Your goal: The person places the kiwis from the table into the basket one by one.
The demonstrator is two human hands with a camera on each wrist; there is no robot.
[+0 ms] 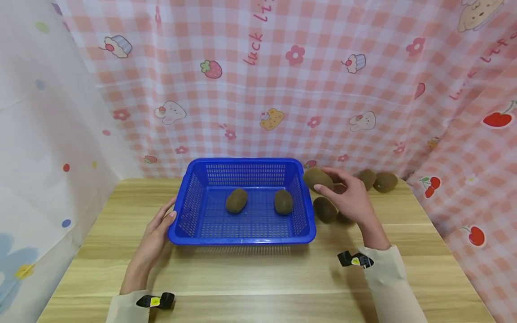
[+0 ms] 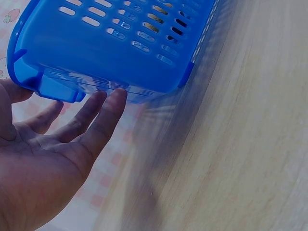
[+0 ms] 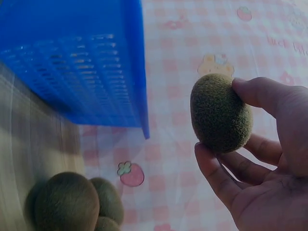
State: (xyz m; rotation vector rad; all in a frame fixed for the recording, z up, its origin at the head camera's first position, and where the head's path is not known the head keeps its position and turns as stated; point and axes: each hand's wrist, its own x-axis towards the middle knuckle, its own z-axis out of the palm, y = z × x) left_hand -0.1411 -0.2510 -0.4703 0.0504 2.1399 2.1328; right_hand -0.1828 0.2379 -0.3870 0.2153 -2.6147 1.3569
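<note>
A blue plastic basket (image 1: pixel 242 241) with slotted walls stands on the table, two brown kiwifruit (image 1: pixel 236 200) lying apart on its floor. My left hand (image 1: pixel 155 229) is at the basket's left side, its fingers fairly straight. In the left wrist view, fingertips (image 2: pixel 115 98) touch the outside wall below the rim, and the thumb is by the rim. Just off the basket's right rim, my right hand (image 1: pixel 349 197) holds another kiwifruit (image 3: pixel 221 113) between thumb and fingers, raised off the table. Below that hand lie more kiwifruit (image 1: pixel 325 210), partly hidden by it.
Two kiwifruit (image 1: pixel 385 181) sit farther right near the table's back edge. Behind the wooden table (image 1: pixel 258 287) hangs a pink checked cloth (image 1: pixel 242 103), close to the basket's far side. Similar cloth hangs at the right, with a white one (image 1: pixel 60 134) at the left.
</note>
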